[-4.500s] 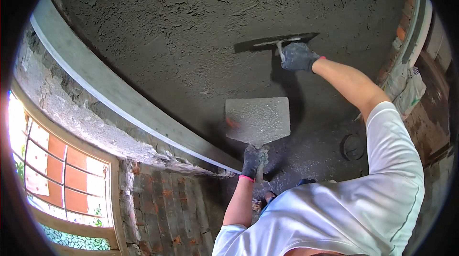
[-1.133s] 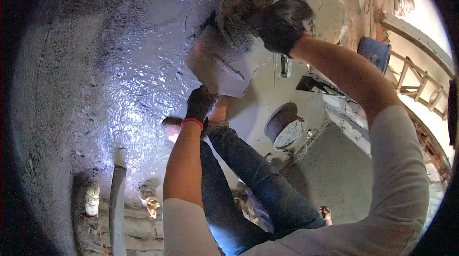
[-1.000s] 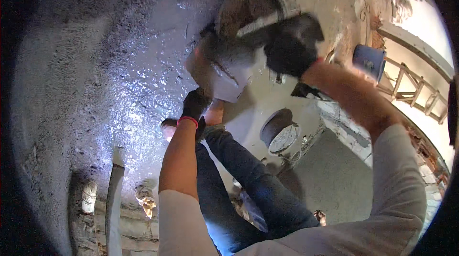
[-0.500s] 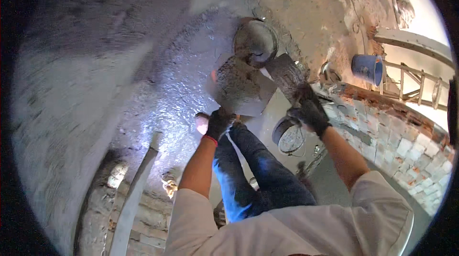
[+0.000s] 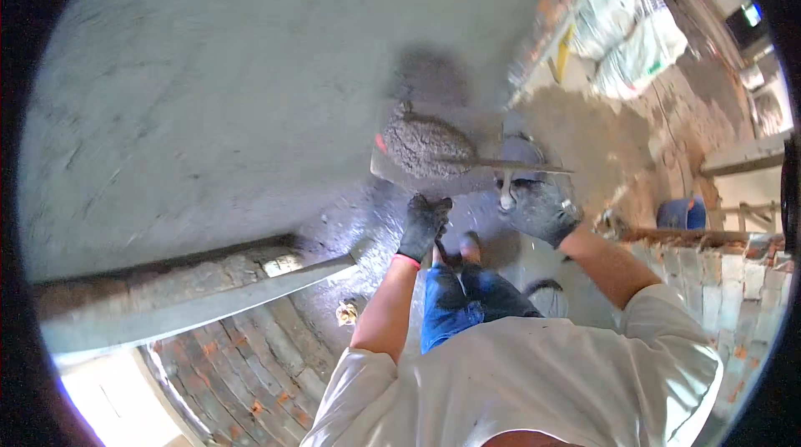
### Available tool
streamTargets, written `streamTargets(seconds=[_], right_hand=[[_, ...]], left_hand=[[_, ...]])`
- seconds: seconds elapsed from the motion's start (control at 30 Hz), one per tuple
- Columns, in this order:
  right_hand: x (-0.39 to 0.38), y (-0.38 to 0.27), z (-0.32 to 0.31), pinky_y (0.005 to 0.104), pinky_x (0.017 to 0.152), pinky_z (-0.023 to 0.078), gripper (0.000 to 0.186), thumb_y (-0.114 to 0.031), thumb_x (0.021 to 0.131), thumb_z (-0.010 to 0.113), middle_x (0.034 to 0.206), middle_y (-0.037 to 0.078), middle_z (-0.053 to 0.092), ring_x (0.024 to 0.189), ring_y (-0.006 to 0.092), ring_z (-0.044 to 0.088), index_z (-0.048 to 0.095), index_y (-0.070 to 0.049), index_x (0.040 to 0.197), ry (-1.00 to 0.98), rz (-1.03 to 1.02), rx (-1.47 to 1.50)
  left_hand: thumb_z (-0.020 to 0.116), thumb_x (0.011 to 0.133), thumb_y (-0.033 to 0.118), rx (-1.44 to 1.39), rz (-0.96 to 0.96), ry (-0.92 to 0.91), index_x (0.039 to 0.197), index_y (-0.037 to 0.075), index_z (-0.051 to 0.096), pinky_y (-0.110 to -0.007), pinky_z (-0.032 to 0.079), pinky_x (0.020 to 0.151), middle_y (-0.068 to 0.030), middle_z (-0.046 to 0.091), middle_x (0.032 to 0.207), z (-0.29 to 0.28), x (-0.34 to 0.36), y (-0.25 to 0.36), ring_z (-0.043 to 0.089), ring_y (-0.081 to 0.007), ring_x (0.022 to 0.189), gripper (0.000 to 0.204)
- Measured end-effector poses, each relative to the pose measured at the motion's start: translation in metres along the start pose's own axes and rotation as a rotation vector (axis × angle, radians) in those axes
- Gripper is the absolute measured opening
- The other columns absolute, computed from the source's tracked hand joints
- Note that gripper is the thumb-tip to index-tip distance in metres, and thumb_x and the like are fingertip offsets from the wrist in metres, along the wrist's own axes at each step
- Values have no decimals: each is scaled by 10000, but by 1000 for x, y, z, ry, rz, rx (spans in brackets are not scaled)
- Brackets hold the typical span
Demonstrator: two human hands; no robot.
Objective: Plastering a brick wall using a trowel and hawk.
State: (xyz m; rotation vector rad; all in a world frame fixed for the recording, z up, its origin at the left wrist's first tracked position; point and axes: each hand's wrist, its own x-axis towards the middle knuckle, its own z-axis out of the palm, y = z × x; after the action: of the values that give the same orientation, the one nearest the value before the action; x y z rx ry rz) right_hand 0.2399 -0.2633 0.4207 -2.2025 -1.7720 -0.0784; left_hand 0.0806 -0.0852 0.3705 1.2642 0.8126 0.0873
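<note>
My left hand [image 5: 424,226], in a dark glove with a red cuff, is closed beneath a plasterer's hawk [image 5: 390,170], probably around its handle, which is hidden. A heap of wet grey mortar [image 5: 427,146] lies on the hawk. My right hand [image 5: 538,209], gloved too, grips a plastering trowel [image 5: 534,166] by its handle. The trowel's blade appears edge-on, and its left end meets the mortar. Beyond the hawk rises a grey plastered wall [image 5: 217,113], with a dark blurred shadow above the mortar.
A tub [image 5: 521,149] stands partly hidden behind the trowel. Near my legs is a round bucket [image 5: 547,298]. White sacks [image 5: 638,50] and a blue bucket [image 5: 681,213] are to the right. Brickwork [image 5: 250,355] and a long grey ledge [image 5: 192,309] lie at lower left.
My view has swung up toward the plastered wall. The hawk with mortar has come up off the floor area. The trowel has turned from showing its broad face to edge-on at the mortar.
</note>
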Motion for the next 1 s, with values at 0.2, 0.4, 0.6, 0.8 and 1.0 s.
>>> streamTargets(seconds=[0.2, 0.4, 0.6, 0.8, 1.0], right_hand=[[80, -49, -108, 366, 507, 470, 322, -200, 743, 520, 674, 126, 610, 564, 220, 594, 605, 58, 914, 175, -546, -589], [138, -94, -127, 339, 484, 448, 141, -222, 729, 563, 641, 40, 574, 558, 188, 571, 640, -106, 753, 420, -652, -615], [150, -116, -203, 368, 518, 477, 123, -222, 756, 567, 683, 67, 606, 616, 211, 614, 637, -123, 771, 402, -374, -481], [113, -86, -163, 406, 462, 471, 282, -197, 756, 537, 652, 116, 612, 523, 267, 601, 636, 3, 928, 228, -467, -362], [150, -131, -111, 486, 831, 421, 296, -216, 778, 557, 1014, 171, 601, 978, 343, 554, 622, -62, 1022, 649, -689, -400]], left_hand=[[609, 829, 269, 367, 325, 224, 839, 72, 620, -273, 396, 432, -38, 552, 619, 7, -56, 61, 508, -125, 483, 197], [575, 826, 150, 115, 373, 160, 831, 23, 594, -330, 393, 381, -58, 545, 574, 38, -107, 98, 507, -178, 422, 128], [574, 819, 138, -574, 139, -16, 880, 89, 580, -270, 403, 351, -18, 511, 553, -7, -131, 123, 488, -150, 383, 79], [624, 786, 88, -219, 363, 436, 947, 79, 550, -247, 407, 352, -17, 523, 583, -81, -195, 143, 504, -117, 434, 178], [594, 802, 71, -285, 445, 393, 1005, 47, 533, -249, 428, 373, -88, 628, 809, -159, -261, 129, 533, -115, 505, 213]])
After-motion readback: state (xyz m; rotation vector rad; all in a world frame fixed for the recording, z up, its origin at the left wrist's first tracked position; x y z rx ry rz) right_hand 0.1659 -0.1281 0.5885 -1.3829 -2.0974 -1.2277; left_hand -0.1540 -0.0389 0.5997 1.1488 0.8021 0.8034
